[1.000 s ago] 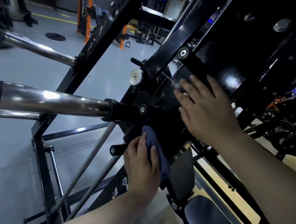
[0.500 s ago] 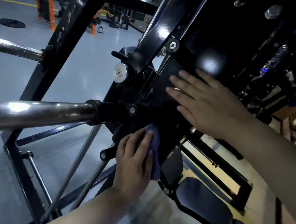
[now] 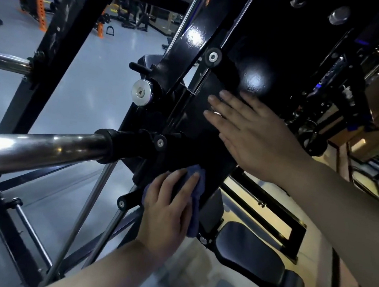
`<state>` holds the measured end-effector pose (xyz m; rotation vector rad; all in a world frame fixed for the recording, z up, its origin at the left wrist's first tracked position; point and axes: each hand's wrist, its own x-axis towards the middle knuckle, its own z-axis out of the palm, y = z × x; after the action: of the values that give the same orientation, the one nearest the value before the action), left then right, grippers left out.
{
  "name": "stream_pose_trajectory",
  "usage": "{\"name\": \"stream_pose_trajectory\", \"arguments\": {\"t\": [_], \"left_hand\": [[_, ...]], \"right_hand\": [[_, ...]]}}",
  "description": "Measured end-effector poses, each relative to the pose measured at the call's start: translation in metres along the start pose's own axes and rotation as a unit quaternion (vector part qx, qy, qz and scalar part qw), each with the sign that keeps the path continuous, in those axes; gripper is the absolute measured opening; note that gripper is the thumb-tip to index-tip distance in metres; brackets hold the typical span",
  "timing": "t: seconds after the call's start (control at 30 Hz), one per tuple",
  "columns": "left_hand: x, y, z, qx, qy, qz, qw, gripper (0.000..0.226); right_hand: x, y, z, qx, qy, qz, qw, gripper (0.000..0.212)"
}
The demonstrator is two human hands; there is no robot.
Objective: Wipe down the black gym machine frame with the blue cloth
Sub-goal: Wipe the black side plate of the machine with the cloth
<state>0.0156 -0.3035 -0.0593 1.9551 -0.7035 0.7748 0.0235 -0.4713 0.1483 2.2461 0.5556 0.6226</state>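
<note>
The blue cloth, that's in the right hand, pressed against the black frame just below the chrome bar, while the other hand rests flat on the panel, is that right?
Not quite. The head view shows the blue cloth in the left hand, pressed against the black frame just below the chrome bar. The right hand is the one resting flat on the panel.

Left hand [image 3: 167, 209], fingers curled, reaching up from below; right hand [image 3: 254, 137] flat, fingers extended and spread leftward, forearm entering from the right.

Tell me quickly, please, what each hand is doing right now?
Left hand: closed on the blue cloth, pressing it against the black frame.
Right hand: open, flat on the frame, holding nothing.
</note>
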Motion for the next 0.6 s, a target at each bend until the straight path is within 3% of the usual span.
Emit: {"name": "stream_pose_trajectory", "arguments": {"t": [0.17, 0.27, 0.43, 0.6], "left_hand": [[0.061, 0.033, 0.002, 0.011, 0.044, -0.063, 0.997, 0.047], [0.043, 0.031, 0.005, 0.017, 0.04, -0.062, 0.997, 0.046], [-0.027, 0.019, 0.011, 0.01, 0.015, -0.15, 0.988, 0.047], [0.018, 0.046, 0.011, 0.021, 0.069, -0.172, 0.982, 0.048]], "right_hand": [[0.001, 0.002, -0.001, -0.025, -0.013, -0.007, 1.0, 0.053], [-0.001, 0.003, 0.002, -0.02, -0.007, 0.001, 1.0, 0.053], [0.001, -0.005, 0.009, -0.001, 0.023, 0.026, 0.999, 0.05], [0.001, -0.018, 0.006, -0.011, 0.005, 0.035, 0.999, 0.055]]}}
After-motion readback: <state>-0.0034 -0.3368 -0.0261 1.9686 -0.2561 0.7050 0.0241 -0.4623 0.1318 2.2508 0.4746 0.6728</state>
